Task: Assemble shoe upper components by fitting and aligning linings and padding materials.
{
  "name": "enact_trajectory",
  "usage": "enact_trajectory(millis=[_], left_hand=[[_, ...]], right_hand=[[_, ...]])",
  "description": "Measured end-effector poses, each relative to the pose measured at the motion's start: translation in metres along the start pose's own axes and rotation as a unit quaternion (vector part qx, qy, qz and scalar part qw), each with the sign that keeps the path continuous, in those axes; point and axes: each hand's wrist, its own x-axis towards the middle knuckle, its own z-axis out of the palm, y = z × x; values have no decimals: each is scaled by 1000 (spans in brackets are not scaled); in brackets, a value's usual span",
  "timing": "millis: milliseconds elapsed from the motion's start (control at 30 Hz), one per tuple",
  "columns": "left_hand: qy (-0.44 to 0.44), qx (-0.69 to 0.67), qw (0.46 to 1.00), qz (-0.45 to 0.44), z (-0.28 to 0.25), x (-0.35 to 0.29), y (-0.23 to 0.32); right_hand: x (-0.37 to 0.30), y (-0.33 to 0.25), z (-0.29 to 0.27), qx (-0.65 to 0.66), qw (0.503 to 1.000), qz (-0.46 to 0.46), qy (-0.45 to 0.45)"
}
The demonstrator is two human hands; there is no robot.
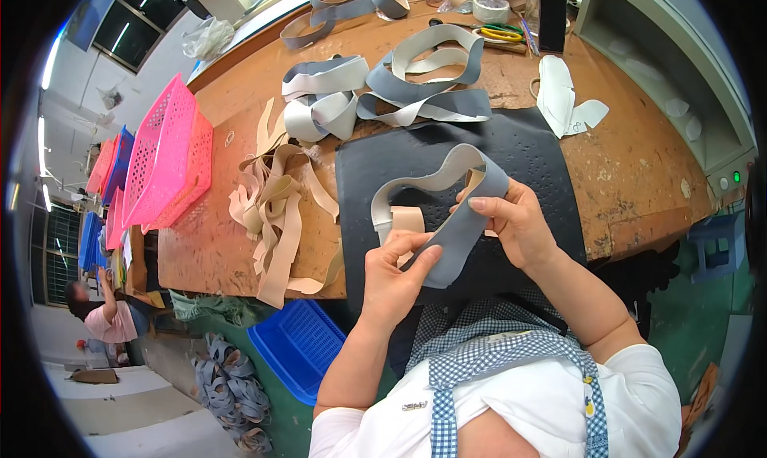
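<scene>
Between my two hands I hold a grey-blue strip (459,246) of leather-like material with a pale underside; its far part curls back in a loop over the black mat (551,154). My left hand (399,276) pinches the strip's lower edge between thumb and fingers. Higher up, my right hand (515,218) grips the other side with the thumb on the grey face. A beige strip (409,218) shows inside the loop, next to my left fingers; whether it is joined to the grey one I cannot tell. Beyond the mat lie several looped grey-and-white strips (431,78).
A pile of beige strips (280,202) lies left of the mat. Pink basket (172,158) stands at the table's left edge. White pattern pieces (555,94), a tape roll (490,10) and scissors (503,33) lie farther back. Blue basket (300,350) and grey strips (232,386) are on the floor.
</scene>
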Motion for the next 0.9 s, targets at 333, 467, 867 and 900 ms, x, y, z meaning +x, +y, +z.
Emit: enact_trajectory(millis=[333, 467, 867, 900], left_hand=[[-10, -7, 1000, 4, -2, -2, -1], [1, 90, 996, -18, 5, 2, 14], [-13, 86, 995, -40, 3, -4, 10], [-9, 61, 998, -30, 7, -3, 11]], right_hand=[[0, 9, 1, 13, 1000, -15, -7], [-9, 27, 13, -40, 998, -37, -24], [2, 14, 1, 24, 1000, 9, -8], [2, 16, 1, 13, 1000, 2, -13]])
